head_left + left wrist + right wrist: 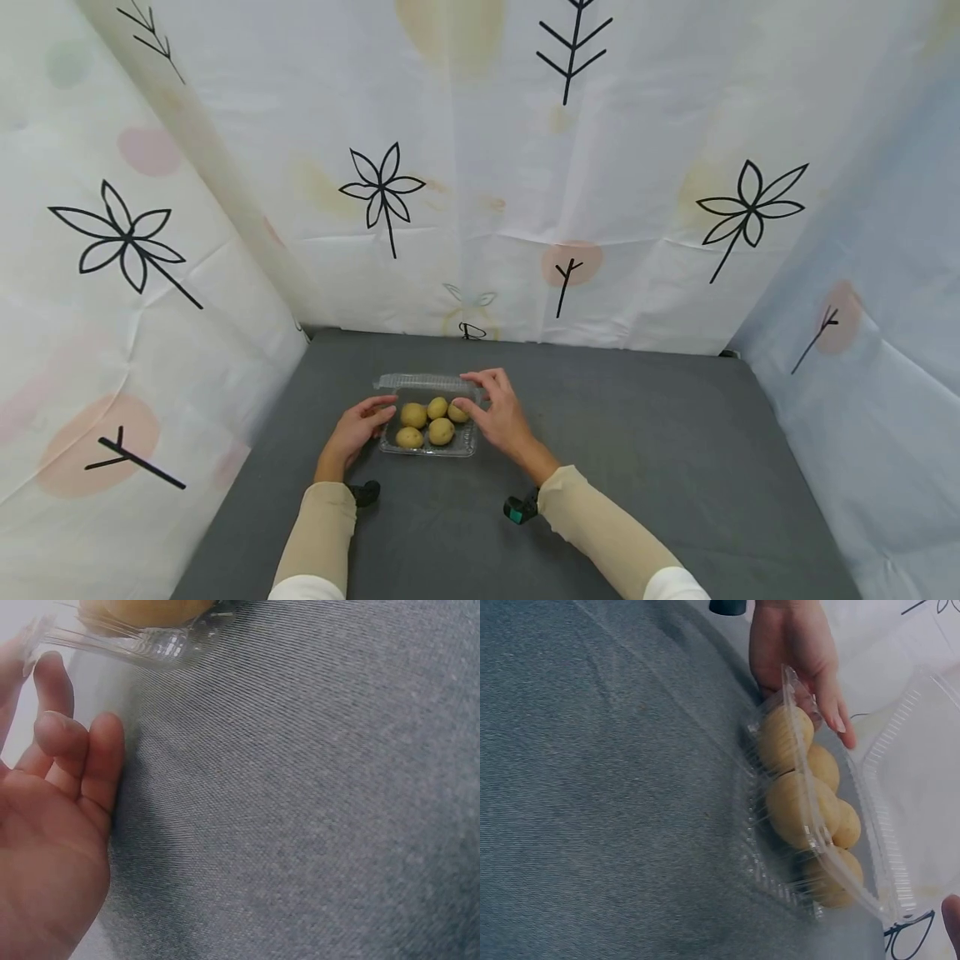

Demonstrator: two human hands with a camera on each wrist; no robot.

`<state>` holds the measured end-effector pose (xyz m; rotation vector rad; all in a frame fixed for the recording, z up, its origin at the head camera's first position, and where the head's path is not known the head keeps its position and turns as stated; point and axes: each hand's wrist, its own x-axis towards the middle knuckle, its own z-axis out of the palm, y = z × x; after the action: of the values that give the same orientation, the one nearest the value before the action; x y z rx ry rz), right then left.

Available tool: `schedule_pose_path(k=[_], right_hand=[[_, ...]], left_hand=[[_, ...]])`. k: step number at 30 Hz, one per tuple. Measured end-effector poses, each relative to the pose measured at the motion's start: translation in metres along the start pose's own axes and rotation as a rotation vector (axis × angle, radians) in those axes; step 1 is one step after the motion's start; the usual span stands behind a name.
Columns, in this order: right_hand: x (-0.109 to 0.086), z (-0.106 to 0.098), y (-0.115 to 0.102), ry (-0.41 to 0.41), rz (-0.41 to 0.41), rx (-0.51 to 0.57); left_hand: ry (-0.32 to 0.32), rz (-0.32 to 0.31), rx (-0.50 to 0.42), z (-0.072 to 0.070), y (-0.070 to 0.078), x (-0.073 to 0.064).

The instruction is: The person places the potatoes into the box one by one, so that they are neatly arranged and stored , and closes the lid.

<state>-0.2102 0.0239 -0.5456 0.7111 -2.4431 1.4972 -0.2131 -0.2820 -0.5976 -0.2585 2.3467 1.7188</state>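
A clear plastic clamshell container [427,452] lies on the grey surface with its lid [427,382] raised at the far side. Several small yellow potatoes [441,431] fill its base; the right wrist view shows these potatoes [802,808] through the plastic wall. At the container's left end, my left hand [356,429] holds the rim between thumb and fingers, the lower fingers loosely bent in the left wrist view. My right hand [506,417] is over the right end, thumb and fingers spread apart, fingertips by the lid's right corner. Just one fingertip [951,919] of it enters the right wrist view.
A dark grey cloth [645,467] covers the table. White curtains [480,167] with leaf and flower drawings hang behind it and on both sides. Each wrist wears a dark strapped device, such as the right wrist device [521,507].
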Motion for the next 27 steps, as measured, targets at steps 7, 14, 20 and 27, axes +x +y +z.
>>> schedule_pose_path(k=[7, 14, 20, 27], right_hand=[[-0.006, 0.001, 0.001, 0.009, -0.029, 0.024], [-0.013, 0.003, 0.004, 0.006, -0.039, 0.032], [-0.021, 0.004, 0.008, 0.015, -0.079, 0.011], [-0.030, 0.004, 0.015, -0.009, -0.126, 0.003]], left_hand=[[0.005, 0.006, -0.008, -0.001, 0.000, 0.001], [-0.011, -0.004, -0.010, -0.002, 0.003, 0.000], [-0.017, -0.032, -0.014, -0.001, 0.010, -0.001], [-0.009, -0.044, -0.028, 0.001, 0.018, -0.004]])
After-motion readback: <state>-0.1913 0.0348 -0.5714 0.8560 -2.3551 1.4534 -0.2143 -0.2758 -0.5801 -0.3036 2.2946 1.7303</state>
